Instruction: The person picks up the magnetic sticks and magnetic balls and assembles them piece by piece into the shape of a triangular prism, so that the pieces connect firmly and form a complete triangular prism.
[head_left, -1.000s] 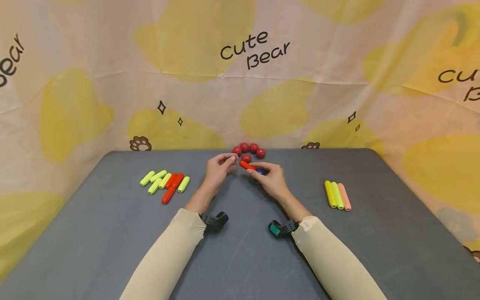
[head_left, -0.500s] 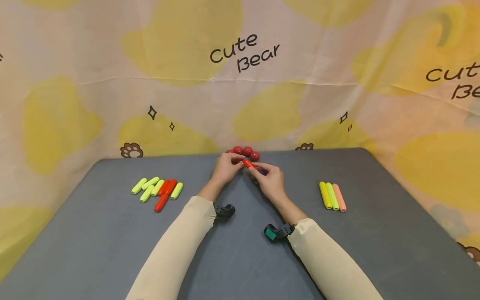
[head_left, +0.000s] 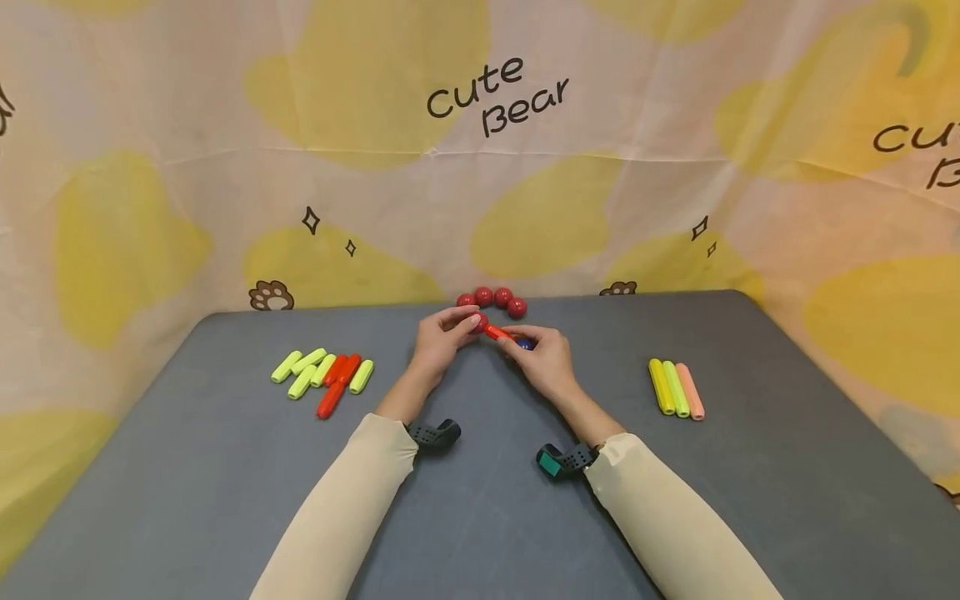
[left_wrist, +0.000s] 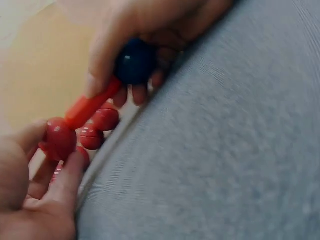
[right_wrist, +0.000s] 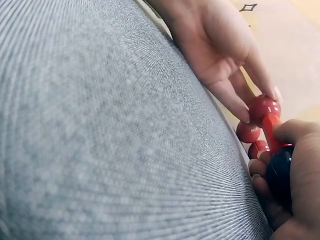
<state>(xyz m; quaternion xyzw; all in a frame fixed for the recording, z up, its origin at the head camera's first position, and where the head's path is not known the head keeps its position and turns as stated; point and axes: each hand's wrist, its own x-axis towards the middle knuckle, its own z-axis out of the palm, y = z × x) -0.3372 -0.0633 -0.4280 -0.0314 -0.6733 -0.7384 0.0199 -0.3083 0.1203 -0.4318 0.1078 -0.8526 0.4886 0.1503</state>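
My left hand (head_left: 442, 340) pinches a red ball (left_wrist: 61, 139) between thumb and fingers above the far part of the table. My right hand (head_left: 543, 358) grips a short red-orange rod (left_wrist: 92, 106), with a dark blue ball (left_wrist: 135, 61) at the rod's near end, partly covered by the fingers. The rod's other end meets the red ball in both wrist views; whether it sits inside the ball I cannot tell. Right behind the hands, several more red balls (head_left: 503, 297) lie in a curved row by the table's back edge.
On the left of the grey table (head_left: 495, 500) lies a group of short yellow-green rods (head_left: 302, 382) and red rods (head_left: 338, 387). At the right, a yellow rod (head_left: 662, 387), a green rod (head_left: 676, 388) and a pink rod (head_left: 690, 392) lie side by side. A printed cloth (head_left: 375, 192) hangs behind.
My left hand has picked up the nearest red ball, which lay on the table in front of the row. The ball now meets the end of the rod in my right hand.
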